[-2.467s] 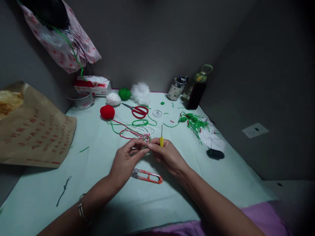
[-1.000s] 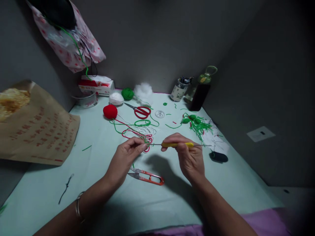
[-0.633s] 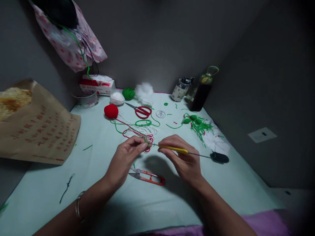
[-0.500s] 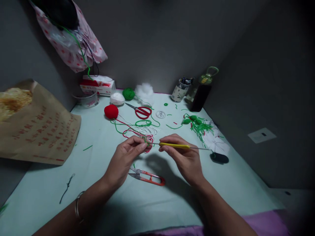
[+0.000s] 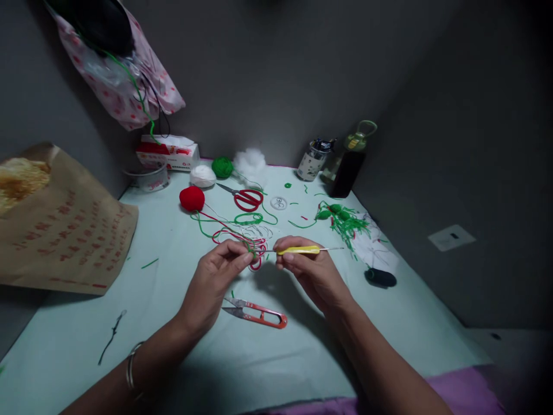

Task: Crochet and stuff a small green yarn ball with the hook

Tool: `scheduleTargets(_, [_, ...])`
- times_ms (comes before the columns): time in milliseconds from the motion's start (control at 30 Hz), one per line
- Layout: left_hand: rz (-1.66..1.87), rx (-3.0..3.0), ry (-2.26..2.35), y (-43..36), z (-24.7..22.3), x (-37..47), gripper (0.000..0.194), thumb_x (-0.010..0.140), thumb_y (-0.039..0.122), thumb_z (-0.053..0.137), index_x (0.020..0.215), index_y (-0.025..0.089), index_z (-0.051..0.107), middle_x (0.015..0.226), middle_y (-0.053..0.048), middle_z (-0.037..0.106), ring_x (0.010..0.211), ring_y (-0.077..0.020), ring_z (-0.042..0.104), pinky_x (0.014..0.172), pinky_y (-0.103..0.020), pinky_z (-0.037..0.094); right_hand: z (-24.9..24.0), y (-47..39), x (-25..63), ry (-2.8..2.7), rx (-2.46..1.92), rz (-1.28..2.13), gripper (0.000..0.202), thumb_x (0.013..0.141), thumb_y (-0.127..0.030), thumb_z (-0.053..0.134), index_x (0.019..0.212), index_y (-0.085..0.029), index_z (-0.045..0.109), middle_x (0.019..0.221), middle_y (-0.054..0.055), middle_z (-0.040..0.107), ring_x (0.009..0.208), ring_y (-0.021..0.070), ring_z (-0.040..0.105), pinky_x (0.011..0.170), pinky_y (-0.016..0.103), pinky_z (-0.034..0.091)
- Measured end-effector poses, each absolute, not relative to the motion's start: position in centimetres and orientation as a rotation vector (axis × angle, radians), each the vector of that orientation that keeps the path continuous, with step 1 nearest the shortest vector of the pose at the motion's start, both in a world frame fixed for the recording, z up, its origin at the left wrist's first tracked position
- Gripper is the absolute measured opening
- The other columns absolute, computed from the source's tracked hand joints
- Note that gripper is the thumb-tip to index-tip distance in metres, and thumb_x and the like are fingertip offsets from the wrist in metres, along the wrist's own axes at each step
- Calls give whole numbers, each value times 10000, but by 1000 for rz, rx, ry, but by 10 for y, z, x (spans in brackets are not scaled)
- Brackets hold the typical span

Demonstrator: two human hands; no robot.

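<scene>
Between the thumb and fingers of my right hand (image 5: 309,268) is a crochet hook with a yellow handle (image 5: 298,250). Its thin metal shaft points left to my left hand (image 5: 218,274), which pinches green yarn (image 5: 252,251); the hook's tip meets the yarn there. The fingers partly hide the small worked piece. Beyond the hands lie loose loops of red yarn (image 5: 224,231) and white yarn, leading toward a red yarn ball (image 5: 192,199). Orange-handled thread snips (image 5: 259,314) rest on the table below my hands.
Red-handled scissors (image 5: 248,199), a white yarn ball (image 5: 203,176), a green yarn ball (image 5: 222,167) and white stuffing (image 5: 250,164) lie at the back. A paper bag (image 5: 73,230) stands left. Right are green tasselled pieces (image 5: 341,216), a pen holder (image 5: 311,161) and a bottle (image 5: 349,170).
The crochet hook has turned a little in my right hand, its rear end now further left and higher. My left hand keeps its pinch on the yarn. The whole view has shifted slightly.
</scene>
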State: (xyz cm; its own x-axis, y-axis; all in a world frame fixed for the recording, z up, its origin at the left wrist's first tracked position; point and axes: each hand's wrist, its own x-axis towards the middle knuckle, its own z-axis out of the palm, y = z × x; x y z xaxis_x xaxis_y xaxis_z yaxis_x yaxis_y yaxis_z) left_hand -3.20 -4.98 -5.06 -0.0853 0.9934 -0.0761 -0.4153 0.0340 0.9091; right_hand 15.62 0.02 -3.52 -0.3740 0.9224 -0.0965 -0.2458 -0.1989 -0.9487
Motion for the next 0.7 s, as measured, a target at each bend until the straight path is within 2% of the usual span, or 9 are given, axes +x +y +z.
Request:
scheduleTargets(300, [1391, 754, 1008, -49, -48, -31, 129, 825, 269, 793, 792, 201, 688, 835, -2, 700, 881, -173, 659, 869, -281, 479, -33, 0, 156, -1143, -883, 1747, 181, 754, -247, 828, 930, -207, 810, 821, 18, 742, 706, 124, 652, 757, 279, 536])
scheduleTargets(467, [1380, 771, 1022, -50, -49, -31, 110, 837, 255, 781, 797, 199, 696, 845, 3, 696, 882, -165, 658, 853, -264, 483, -32, 0, 155, -1229, -842, 1709, 146, 786, -273, 809, 921, -218, 814, 791, 17, 721, 732, 139, 645, 775, 301, 525])
scheduleTargets(633, [1400, 748, 1001, -49, -50, -30, 102, 841, 231, 783, 796, 199, 697, 935, 2, 723, 953, -159, 669, 901, -240, 494, -35, 1, 157, -1315, -779, 1652, 101, 821, -254, 784, 917, -257, 815, 1002, 30, 720, 776, 137, 644, 789, 312, 530])
scheduleTargets(700, [1398, 726, 986, -48, -49, -29, 104, 836, 224, 790, 790, 198, 701, 962, 0, 735, 946, -153, 682, 905, -235, 510, -35, 0, 158, -1380, -761, 1605, 97, 840, -253, 774, 924, -272, 818, 1012, 29, 709, 819, 144, 640, 819, 316, 526])
